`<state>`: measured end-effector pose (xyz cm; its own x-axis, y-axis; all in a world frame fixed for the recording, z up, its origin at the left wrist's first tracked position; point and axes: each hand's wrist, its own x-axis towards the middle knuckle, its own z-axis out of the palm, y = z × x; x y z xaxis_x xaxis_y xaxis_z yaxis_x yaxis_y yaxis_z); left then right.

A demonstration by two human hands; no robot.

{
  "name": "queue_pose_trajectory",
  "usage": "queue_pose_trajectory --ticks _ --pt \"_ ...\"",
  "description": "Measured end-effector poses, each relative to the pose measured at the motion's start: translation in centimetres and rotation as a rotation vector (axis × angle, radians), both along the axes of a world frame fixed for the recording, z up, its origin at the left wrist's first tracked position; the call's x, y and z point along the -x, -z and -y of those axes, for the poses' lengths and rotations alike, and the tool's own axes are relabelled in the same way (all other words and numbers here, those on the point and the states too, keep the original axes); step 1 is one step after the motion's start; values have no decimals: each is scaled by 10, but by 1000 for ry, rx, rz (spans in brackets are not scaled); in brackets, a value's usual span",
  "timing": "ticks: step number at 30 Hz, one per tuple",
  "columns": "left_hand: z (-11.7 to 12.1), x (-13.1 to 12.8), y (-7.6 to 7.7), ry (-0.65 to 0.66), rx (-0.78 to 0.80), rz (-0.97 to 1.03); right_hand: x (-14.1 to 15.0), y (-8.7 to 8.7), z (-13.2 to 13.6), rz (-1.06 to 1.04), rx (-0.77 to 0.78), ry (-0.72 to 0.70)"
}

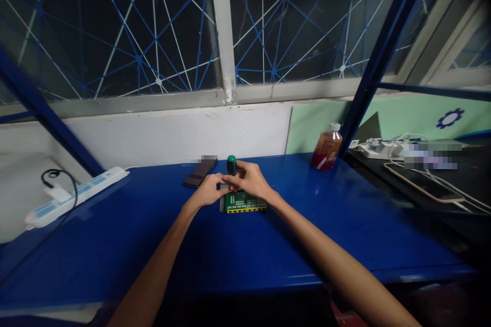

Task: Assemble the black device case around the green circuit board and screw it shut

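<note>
A green circuit board [246, 203] with a yellow-and-black strip along its near edge lies on the blue table [215, 260]. Over its far left part, a screwdriver [231, 164] with a green and black handle stands roughly upright. My right hand [251, 180] grips it, fingers closed round the handle's lower part. Just to the left, my left hand [210, 190] is closed at the board's far left corner, its fingertips meeting those of the right. What the left fingers pinch is hidden, and so is the screwdriver's tip.
Behind my left hand lies a dark phone [200, 171]. A drink bottle [327, 147] stands at the back right. On the left is a white power strip [82, 194] with a black cable. Another phone [422, 182] and white cables rest on the dark surface at right.
</note>
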<state>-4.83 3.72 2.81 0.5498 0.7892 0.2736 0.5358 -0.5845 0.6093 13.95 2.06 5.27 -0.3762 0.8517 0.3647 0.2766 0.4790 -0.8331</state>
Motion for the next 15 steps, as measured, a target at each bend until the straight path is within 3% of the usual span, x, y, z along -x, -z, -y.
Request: queue_pose_trajectory --ticks 7,15 --pt "0 0 1 -93 24 35 1 -1 1 -2 -15 10" --pt "0 1 -2 30 18 9 0 6 -2 -66 4 -12"
